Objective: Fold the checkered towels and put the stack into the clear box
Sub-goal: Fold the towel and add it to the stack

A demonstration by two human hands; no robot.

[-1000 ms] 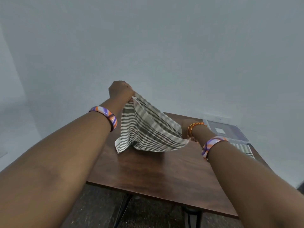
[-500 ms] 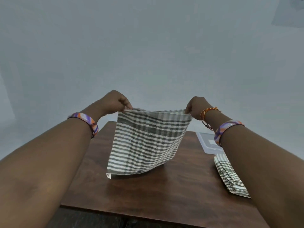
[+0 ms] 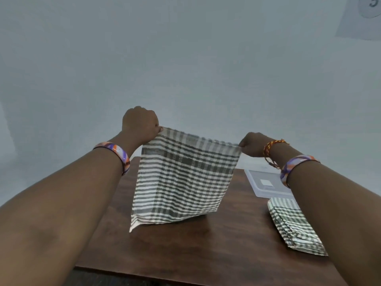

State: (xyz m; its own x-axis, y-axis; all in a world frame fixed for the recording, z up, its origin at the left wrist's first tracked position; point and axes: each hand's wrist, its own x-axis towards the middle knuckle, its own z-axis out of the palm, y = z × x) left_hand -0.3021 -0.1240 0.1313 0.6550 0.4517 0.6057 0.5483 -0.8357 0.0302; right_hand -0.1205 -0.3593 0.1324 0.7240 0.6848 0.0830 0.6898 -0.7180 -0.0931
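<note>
Towel (image 3: 183,180) higher now, between both grips.

Grey-and-cream checkered towel (image 3: 183,180), dark brown table (image 3: 226,244), purple-orange bangles (image 3: 121,153).

Two hands are in view — the left hand (image 3: 140,123) and the right hand (image 3: 252,145). One checkered towel (image 3: 183,180) hangs spread between them. One stack of folded checkered towels (image 3: 293,226) lies on the one wooden bench (image 3: 216,248); how many towels it holds cannot be told. One clear box (image 3: 266,183) sits just behind the stack. Two patterned bangles — one on the left wrist (image 3: 117,154), one on the right wrist (image 3: 294,165). One red-and-yellow thread band (image 3: 271,148) circles the right wrist. One paper sheet (image 3: 362,17) is on the wall.
</note>
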